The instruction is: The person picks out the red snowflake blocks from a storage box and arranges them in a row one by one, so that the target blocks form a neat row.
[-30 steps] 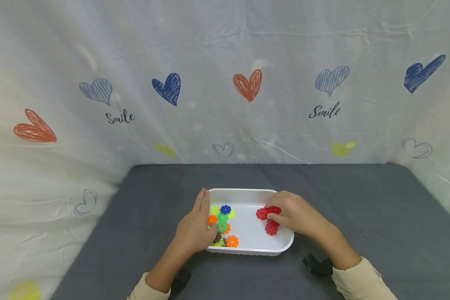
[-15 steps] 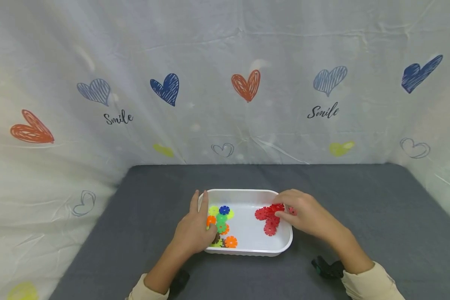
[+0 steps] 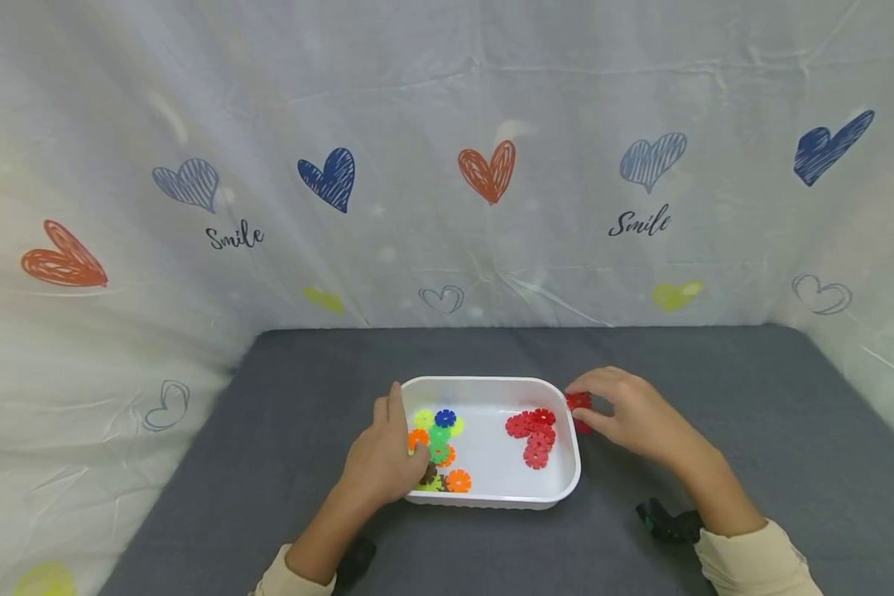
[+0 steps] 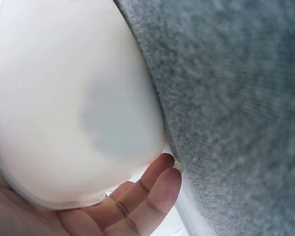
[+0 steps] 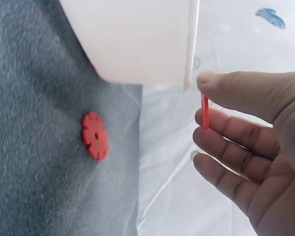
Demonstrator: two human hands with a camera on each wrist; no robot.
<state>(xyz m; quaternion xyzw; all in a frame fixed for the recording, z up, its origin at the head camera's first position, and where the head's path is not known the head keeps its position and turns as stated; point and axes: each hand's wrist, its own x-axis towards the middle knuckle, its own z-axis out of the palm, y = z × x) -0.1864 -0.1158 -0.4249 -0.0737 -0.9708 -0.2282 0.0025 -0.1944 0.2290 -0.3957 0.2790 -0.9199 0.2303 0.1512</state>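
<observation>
A white plastic tray (image 3: pixel 484 502) stands on the table with notched, flower-shaped plastic discs inside. My left hand (image 3: pixel 387 454) grips its left end, thumb over the rim and fingers along the outer wall (image 4: pixel 78 98). Just outside the right rim, my right hand (image 3: pixel 633 414) pinches a red disc (image 5: pixel 205 112) between thumb and fingertips, held edge-on in the right wrist view. Below it, a second red disc (image 5: pixel 95 136) lies flat on the table cloth. Several red discs (image 3: pixel 538 439) are clustered at the right inside the tray.
Green discs (image 3: pixel 439 443), an orange disc (image 3: pixel 458 481), a blue disc (image 3: pixel 444 418) and other yellow and brown ones lie at the tray's left end, partly behind my left thumb. Dark grey cloth (image 3: pixel 328 372) covers the table. A white curtain (image 3: pixel 417 99) printed with hearts hangs behind.
My right hand has moved right, from over the red discs in the tray to past the right rim, with a red disc in its fingers. My left hand stays at the tray, its raised fingers now closer together.
</observation>
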